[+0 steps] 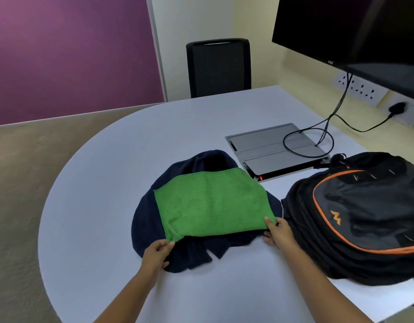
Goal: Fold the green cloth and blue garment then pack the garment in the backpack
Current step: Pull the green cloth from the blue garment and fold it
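Note:
A green cloth (213,203) lies spread flat on top of a crumpled dark blue garment (145,220) in the middle of the table. My left hand (156,255) pinches the cloth's near left corner. My right hand (279,233) pinches its near right corner, thumb on top. A black backpack (359,217) with orange trim lies on its back just right of the garment, and its opening is not visible.
The white rounded table (103,183) ends at a curved edge on the left. A grey cable box (271,148) with looped black cables sits behind the cloth. A black monitor (355,31) hangs at the upper right. A black chair (218,66) stands at the far side.

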`<state>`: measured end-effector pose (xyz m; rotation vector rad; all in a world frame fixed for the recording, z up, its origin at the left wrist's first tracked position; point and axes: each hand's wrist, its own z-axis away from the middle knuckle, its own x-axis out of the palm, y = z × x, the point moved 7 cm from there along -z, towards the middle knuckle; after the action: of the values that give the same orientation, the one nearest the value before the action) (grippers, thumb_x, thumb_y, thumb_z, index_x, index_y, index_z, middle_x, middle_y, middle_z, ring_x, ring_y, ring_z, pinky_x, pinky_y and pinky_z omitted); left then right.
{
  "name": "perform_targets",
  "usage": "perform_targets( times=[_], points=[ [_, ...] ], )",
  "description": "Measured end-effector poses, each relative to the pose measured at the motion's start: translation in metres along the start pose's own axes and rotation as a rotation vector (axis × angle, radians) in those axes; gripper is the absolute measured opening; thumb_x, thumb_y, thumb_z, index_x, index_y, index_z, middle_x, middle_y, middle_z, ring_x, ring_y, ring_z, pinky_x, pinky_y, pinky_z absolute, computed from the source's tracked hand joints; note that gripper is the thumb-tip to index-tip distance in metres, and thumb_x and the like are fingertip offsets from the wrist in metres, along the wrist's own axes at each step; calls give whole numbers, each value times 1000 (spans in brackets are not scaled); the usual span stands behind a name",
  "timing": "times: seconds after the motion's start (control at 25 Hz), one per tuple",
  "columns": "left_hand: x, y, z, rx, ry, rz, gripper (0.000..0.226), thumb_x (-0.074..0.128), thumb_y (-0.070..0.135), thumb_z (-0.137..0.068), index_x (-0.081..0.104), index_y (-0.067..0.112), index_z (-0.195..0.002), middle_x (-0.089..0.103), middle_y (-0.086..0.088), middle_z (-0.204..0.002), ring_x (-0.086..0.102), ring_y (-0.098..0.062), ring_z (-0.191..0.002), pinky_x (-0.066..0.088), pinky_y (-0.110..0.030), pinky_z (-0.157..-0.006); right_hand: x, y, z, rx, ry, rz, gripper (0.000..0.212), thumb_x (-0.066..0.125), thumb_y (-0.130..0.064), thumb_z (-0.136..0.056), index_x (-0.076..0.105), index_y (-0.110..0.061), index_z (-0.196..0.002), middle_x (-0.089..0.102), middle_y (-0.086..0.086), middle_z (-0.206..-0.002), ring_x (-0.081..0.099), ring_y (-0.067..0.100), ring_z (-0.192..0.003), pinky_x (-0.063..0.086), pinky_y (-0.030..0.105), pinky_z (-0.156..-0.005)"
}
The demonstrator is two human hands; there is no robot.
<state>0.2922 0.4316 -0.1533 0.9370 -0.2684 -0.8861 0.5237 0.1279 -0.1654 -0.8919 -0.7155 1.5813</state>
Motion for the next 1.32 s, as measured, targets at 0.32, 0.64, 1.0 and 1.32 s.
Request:
perform_targets(
  times=[0.32, 0.64, 1.0, 1.32],
  points=[
    [-19, 19, 2, 51, 73, 404, 13, 37, 7, -98, 44, 8, -87, 62, -14, -97, 71, -20, -73, 60, -29, -60, -23, -31, 8, -104, 55, -303, 8, 57, -1, -89, 53, -7, -89, 60, 14, -91, 59, 16, -76, 54, 15, -49],
    [-50, 29, 8, -13, 224, 262, 22, 38, 0, -90, 47, 5, -71, 41, -8, -57, 47, -9, -32, 53, -25, -39, -25, -63, 29, -186, 29, -556, 7, 53, -6, -93, 55, -12, -89, 63, 5, -88, 66, 7, -68, 55, 17, -56],
    [-14, -23, 14, -221, 25, 197, 28, 53, 27, -94, 48, 2, -107, 55, -15, -100, 61, -26, -75, 52, -36, -57, -27, -38, 33, -64, 79, -562, 9, 51, -1, -93, 54, -10, -92, 61, 7, -88, 59, 15, -80, 55, 17, -51],
    [-8, -14, 3, -204, -14, 135, 17, 54, 19, -94, 46, 10, -81, 58, -9, -86, 61, -21, -70, 50, -32, -58, -25, -42, 39, -26, 72, -574, 14, 50, 1, -93, 53, -12, -97, 59, 4, -86, 57, 13, -77, 48, 25, -65]
  ],
)
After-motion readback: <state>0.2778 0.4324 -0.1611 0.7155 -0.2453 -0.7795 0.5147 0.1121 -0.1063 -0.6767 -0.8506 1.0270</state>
